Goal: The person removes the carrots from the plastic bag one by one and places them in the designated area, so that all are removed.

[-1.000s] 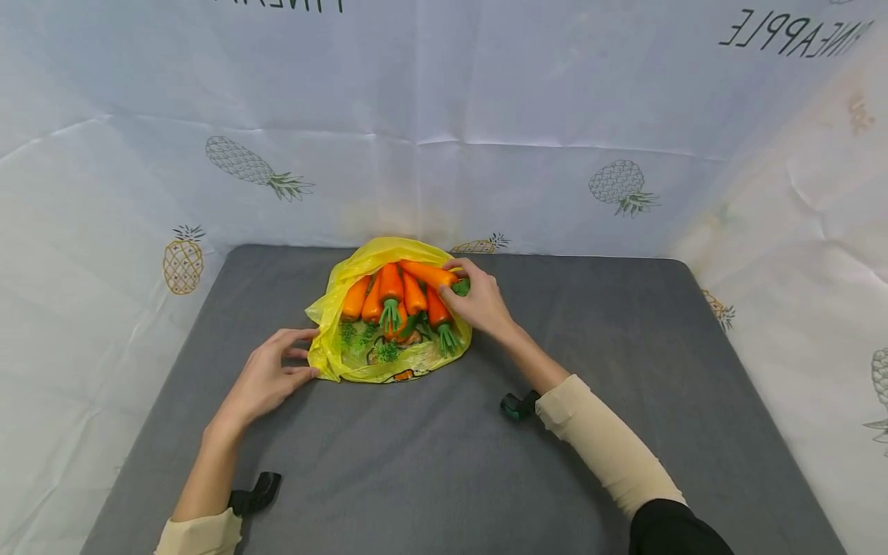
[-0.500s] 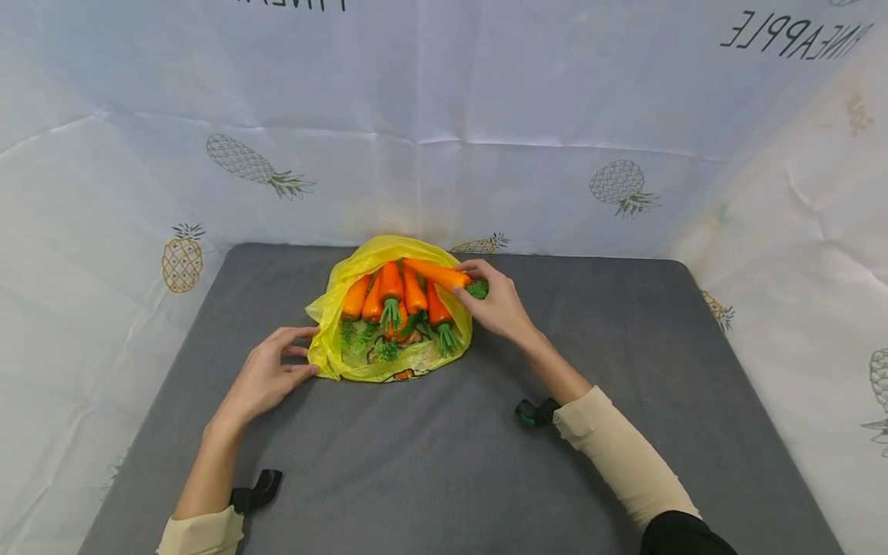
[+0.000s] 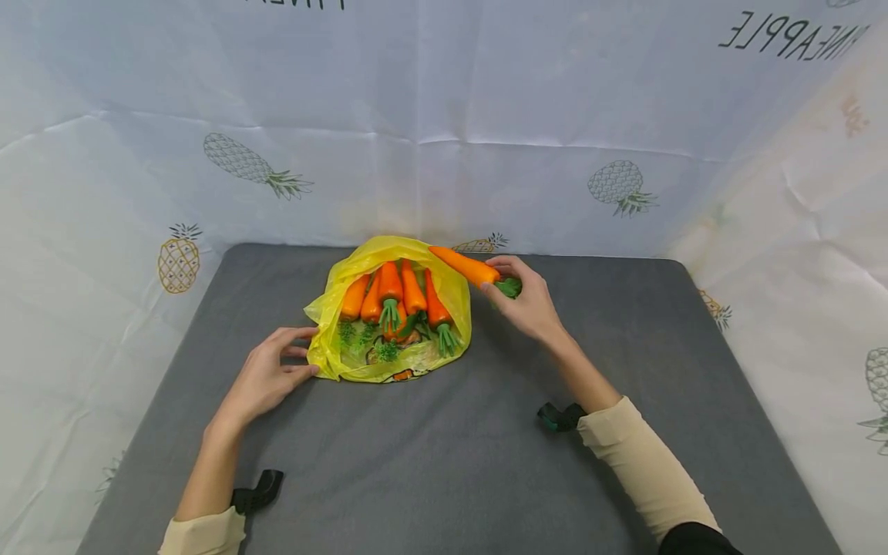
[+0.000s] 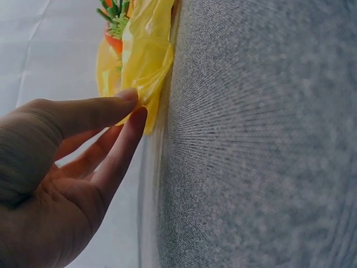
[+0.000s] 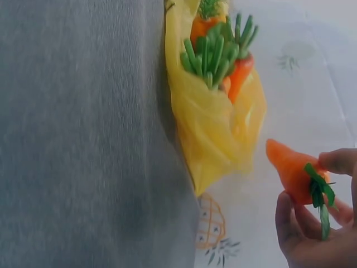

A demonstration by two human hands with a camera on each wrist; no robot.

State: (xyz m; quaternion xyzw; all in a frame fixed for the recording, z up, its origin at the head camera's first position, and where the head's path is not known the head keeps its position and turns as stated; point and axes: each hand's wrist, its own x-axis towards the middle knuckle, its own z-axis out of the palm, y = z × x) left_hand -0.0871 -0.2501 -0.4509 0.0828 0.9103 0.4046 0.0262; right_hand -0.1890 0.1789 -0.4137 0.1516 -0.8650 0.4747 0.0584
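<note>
My right hand [image 3: 525, 298] holds an orange carrot [image 3: 463, 264] near its green top, between thumb and fingers. The carrot's tip points up and left, over the right rim of a yellow plastic bag [image 3: 454, 301]. In the right wrist view the held carrot [image 5: 293, 170] hangs apart from the bag. Several other carrots [image 3: 391, 284] with green tops lie inside the open bag. My left hand [image 3: 267, 370] is at the bag's left edge. In the left wrist view its thumb and fingertips pinch the yellow plastic [image 4: 146, 67].
The bag lies toward the back of a grey cloth-covered table [image 3: 416, 462]. Behind the table hangs a white curtain [image 3: 444, 92] with pineapple prints. Black wrist mounts [image 3: 258, 492] are worn on both forearms.
My right hand has drawn the carrot to the right and out of the bag's mouth. My left hand has stayed at the bag's left edge.
</note>
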